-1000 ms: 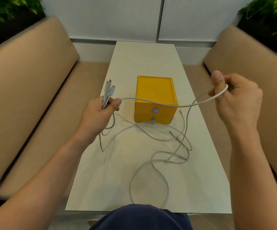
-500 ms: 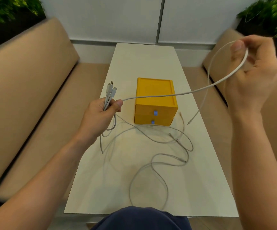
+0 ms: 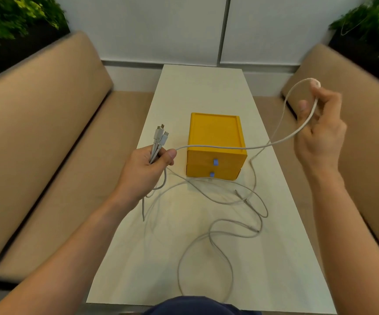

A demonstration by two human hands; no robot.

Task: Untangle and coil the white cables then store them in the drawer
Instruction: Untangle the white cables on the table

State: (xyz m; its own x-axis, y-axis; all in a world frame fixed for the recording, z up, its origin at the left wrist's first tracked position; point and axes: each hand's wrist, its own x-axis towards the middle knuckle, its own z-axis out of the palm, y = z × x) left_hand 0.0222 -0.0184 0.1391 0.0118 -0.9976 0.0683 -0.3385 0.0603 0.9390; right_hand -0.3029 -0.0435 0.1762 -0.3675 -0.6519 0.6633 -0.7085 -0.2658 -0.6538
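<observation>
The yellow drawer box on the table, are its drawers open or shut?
Shut. Both fronts of the yellow drawer box sit flush, blue pulls lined up, nothing pulled out.

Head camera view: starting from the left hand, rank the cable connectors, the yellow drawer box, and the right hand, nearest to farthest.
1. Cable connectors: gripped in the left hand, sticking up above its fingers.
2. Yellow drawer box: on the table just right of that hand, both drawers shut.
3. Right hand: raised beyond the box's right side, holding a loop of white cable.
</observation>
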